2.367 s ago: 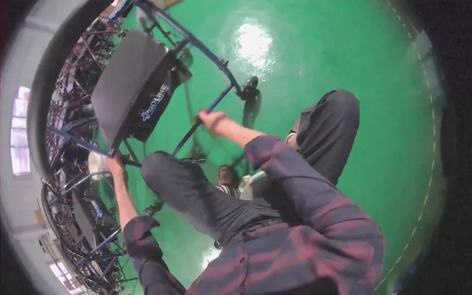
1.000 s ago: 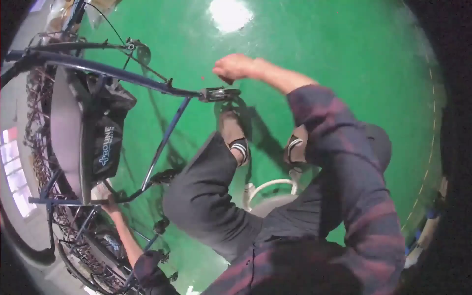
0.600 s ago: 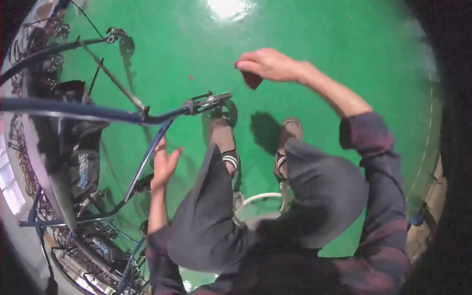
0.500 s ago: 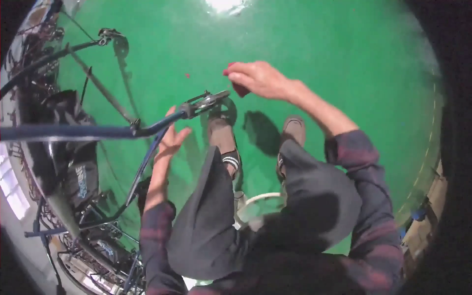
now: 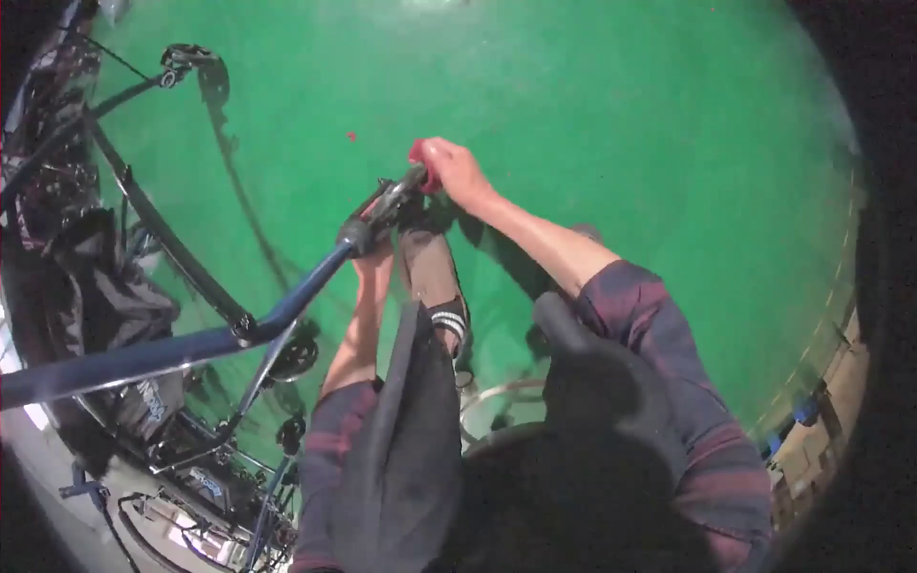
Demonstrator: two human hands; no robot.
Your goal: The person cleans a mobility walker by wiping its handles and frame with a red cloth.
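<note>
A dark blue bicycle frame (image 5: 296, 296) runs in from the left and ends in a black and grey metal fitting (image 5: 382, 210) above my left shoe. My left hand (image 5: 375, 260) is behind and under that fitting. Its fingers are mostly hidden, with some skin showing along the far side, closed round the frame end. My right hand (image 5: 460, 177) pinches a red cloth (image 5: 418, 153) and presses it against the tip of the fitting.
Another part of the frame with a dark fitting (image 5: 186, 62) reaches out at upper left. Bicycle parts and a black bag (image 5: 105, 286) crowd the left side. A pale round rim (image 5: 501, 390) shows between my legs. A small red scrap (image 5: 351, 137) lies on the green floor (image 5: 621, 124).
My right hand has brought the red cloth down and left onto the fitting. My left hand has moved right and up behind it. The frame appears more steeply slanted in view.
</note>
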